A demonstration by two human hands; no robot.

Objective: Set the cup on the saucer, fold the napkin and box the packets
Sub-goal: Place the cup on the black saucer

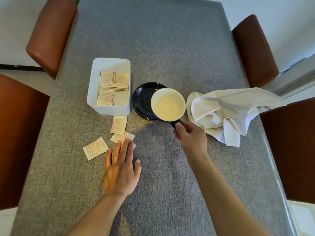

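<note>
Just left of my right hand [190,138], clenched on the cup [167,104] handle, lies the saucer [142,99]; left hand [121,169] flat, released.

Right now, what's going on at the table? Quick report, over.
Right hand holds cup over saucer. Left hand flat on loose packets. Napkin unfolded.
</note>
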